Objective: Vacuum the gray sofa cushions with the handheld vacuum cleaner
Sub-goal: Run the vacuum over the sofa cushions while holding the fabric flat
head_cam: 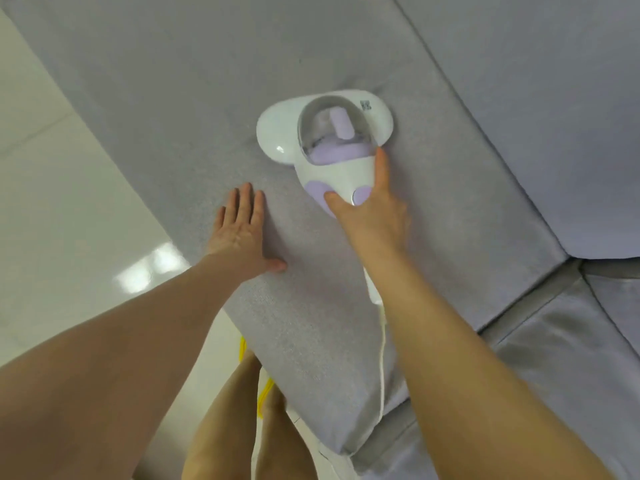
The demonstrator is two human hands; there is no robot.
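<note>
A white and lilac handheld vacuum cleaner [325, 136] lies flat on the gray sofa seat cushion [173, 98], its wide head pointing away from me. My right hand [370, 209] grips its handle, thumb on the left side, index finger stretched along the right side. My left hand [242, 233] rests flat on the cushion just left of the vacuum, fingers spread, holding nothing. The vacuum's white cord [382, 358] trails back over the cushion's front edge under my right forearm.
The gray back cushion [554, 98] rises at the right. A shinier gray cushion section [554, 358] lies at the lower right. Glossy white tiled floor [69, 202] is at the left. My legs [242, 427] and something yellow [263, 393] show below the cushion edge.
</note>
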